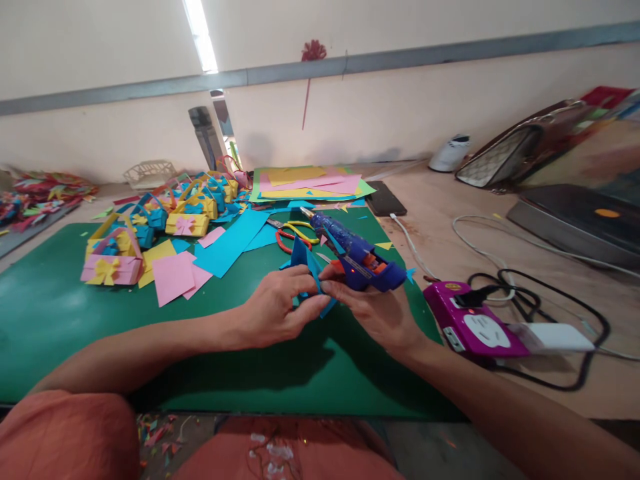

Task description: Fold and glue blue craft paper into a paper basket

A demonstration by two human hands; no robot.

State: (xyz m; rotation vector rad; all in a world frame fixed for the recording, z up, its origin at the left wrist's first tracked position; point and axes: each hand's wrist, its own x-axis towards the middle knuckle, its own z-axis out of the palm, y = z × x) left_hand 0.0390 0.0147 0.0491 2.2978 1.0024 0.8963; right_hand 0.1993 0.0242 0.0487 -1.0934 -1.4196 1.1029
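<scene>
A folded piece of blue paper (pixel 306 255) is between my two hands, above the green mat (pixel 240 383). My left hand (pixel 280 303) grips its left side, with the thumb and fingers closed on it. From the other side my right hand (pixel 383 313) pinches the paper's lower edge between thumb and fingers. Right behind that hand is a blue glue gun (pixel 357 250), its nozzle pointing away to the left and a small red light on its body; whether the hand touches it I cannot tell. Scissors (pixel 295 237) with red and yellow handles lie just beyond the paper.
Small paper baskets (pixel 113 260) with bows stand at the left. Pink sheets (pixel 173 277) and a blue strip (pixel 233 243) lie nearby. Farther back are stacked coloured sheets (pixel 305 181) and a phone (pixel 385 199). A purple power strip (pixel 475 323) with cables sits at the right.
</scene>
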